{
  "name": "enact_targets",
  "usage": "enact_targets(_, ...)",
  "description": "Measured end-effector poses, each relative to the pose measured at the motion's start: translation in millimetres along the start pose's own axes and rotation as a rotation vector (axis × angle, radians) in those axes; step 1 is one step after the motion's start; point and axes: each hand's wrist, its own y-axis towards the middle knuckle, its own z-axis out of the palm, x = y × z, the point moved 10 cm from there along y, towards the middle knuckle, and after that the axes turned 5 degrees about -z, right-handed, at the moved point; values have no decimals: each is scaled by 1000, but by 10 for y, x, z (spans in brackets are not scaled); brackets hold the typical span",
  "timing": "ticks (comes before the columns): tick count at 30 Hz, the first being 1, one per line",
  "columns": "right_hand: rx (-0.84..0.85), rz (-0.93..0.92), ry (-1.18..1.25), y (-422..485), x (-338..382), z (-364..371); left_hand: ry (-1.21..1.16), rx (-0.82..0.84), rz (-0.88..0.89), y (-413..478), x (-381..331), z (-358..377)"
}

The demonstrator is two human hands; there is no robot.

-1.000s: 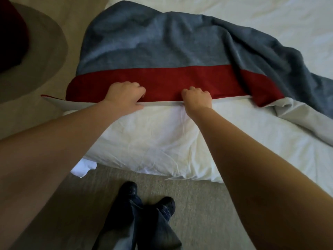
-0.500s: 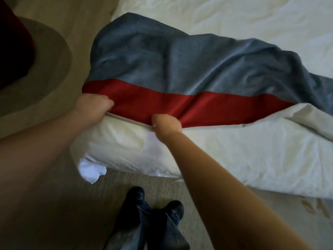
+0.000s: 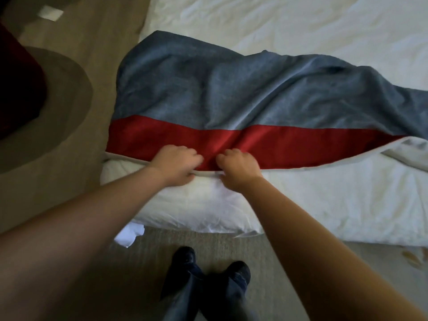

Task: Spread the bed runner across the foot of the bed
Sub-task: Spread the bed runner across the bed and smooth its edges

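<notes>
The left hand, having come in from the corner, and the right hand are gripping side by side the near hem of the bed runner, which is lying across the foot of the bed, its right end remaining rumpled.

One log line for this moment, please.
bed runner rumpled on white duvet, one end turned back | left hand grips its near edge | right hand grips its near edge | spread: not yet done

A bedroom, possibly a hotel room: a bed in white linen with a grey-and-red bed runner on it, beige patterned carpet underfoot, and 1 dark red shape at the left edge, too dim to identify.
</notes>
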Motion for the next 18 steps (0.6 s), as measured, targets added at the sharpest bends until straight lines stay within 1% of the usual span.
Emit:
enact_targets(2, 2, 105, -11, -125, -380, 26, -46, -6, 24, 165, -283, -32)
enact_targets(4, 15, 199, -15, -280, -735, 78, -72, 1, 4, 299, -492, -10)
enact_targets(6, 31, 231, 5, -428, -937, 146, -90, 5, -30, 357, -634, 50)
enact_targets(8, 46, 191, 27, -510, -928, 205, -82, 8, -9, 332, -759, 110)
enact_targets(10, 58, 102, 1, -552, -804, 260, -6, 26, 96, 274, -909, 167)
enact_targets(12, 49, 40, -19, -589, -733, 282, 40, 33, 155, 237, -959, 167)
enact_targets(15, 17, 25, 48, -660, -806, 255, 44, 35, 134, 283, -956, 120)
enact_targets(18, -5, -19, 26, -741, -936, 191, 25, 34, 84, 423, -1075, 41)
